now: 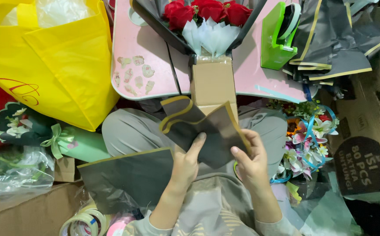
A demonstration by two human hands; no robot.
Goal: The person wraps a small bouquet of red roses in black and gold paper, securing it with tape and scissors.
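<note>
Dark grey wrapping sheet (207, 131) with gold edging, folded and held up over the lap, just below the near edge of the pink tabletop (146, 48). Left hand (185, 164) closed on its lower left part, grip pinched tight with the forefinger stretched up across the paper. Right hand (251, 161) clamped on the right edge, thumb on the front, fingers curled behind. Second grey sheet (128, 179) lying flat over the left knee. Above, red rose bouquet (207, 13) propped in a cardboard box (212, 83) at the tabletop's near edge. Green tape dispenser (279, 37) towards the right edge. Yellow bag (54, 57) beyond the left edge.
</note>
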